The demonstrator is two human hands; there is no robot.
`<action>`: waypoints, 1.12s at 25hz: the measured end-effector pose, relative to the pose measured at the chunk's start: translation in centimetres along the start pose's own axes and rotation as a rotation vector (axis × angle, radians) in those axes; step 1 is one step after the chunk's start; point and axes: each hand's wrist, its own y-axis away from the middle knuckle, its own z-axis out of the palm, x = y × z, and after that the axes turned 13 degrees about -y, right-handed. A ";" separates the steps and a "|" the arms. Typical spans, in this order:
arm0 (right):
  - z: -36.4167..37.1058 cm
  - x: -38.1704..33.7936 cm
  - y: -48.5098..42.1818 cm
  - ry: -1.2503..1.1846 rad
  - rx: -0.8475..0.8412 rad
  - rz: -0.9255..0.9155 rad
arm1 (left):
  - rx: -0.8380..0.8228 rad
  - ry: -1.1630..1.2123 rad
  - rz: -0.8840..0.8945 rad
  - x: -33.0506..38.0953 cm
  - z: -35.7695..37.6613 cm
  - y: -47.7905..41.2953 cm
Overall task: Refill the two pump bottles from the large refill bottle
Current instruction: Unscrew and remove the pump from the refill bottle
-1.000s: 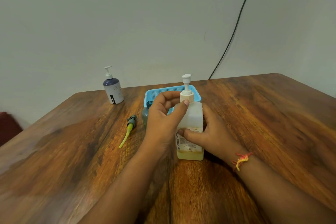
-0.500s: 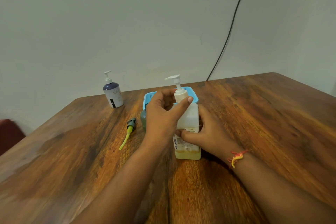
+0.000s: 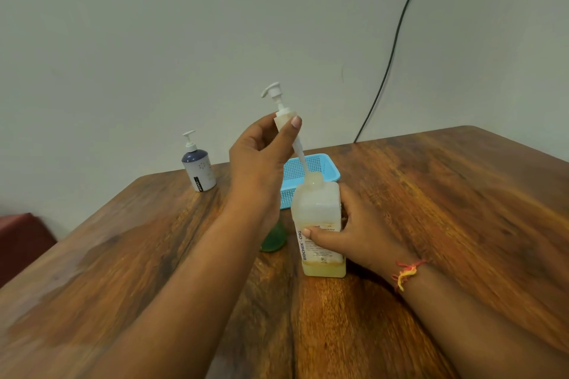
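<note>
We see a square, translucent white plastic bottle (image 3: 318, 218) standing upright on the brown wooden table (image 3: 446, 209), near the middle of the view. A shallow layer of yellow liquid fills its base, and a label with vertical blue lettering runs down its near face. The right hand (image 3: 357, 234) wraps the bottle's right side, thumb pressed across the label, fingers hidden behind the body; a red and yellow thread bracelet (image 3: 406, 272) circles that wrist.

The left hand (image 3: 261, 160) pinches the collar of the white plastic pump head (image 3: 281, 108) between thumb and fingers, holding it raised above the bottle. The pump is tilted, nozzle pointing left, and its pale dip tube (image 3: 300, 154) slants down to the bottle's open neck; the lower end of the tube sits at or just inside the neck, and we cannot tell how far it reaches.

Behind the bottle lies a light blue perforated plastic basket (image 3: 320, 168), partly hidden by the left hand and the bottle. A green translucent object (image 3: 274, 238) shows between the left forearm and the bottle; most of it is covered, so we cannot tell what it is.

Well apart, at the far left edge of the table, stands a small grey pump bottle with a dark blue top (image 3: 198, 168), upright, pump fitted. A black cable (image 3: 391, 49) runs down the pale wall behind the table.
</note>
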 end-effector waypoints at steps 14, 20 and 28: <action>-0.2 0.1 0.1 -0.004 -0.008 0.000 | 0.247 0.399 -0.002 3.8 -4.8 -4.7; -0.3 0.7 -0.2 -0.085 0.048 -0.022 | 0.046 -0.193 0.040 1.6 -6.3 -1.8; -2.3 0.2 -0.6 -0.094 0.323 -0.096 | -0.212 -0.882 0.079 -5.6 -4.1 2.4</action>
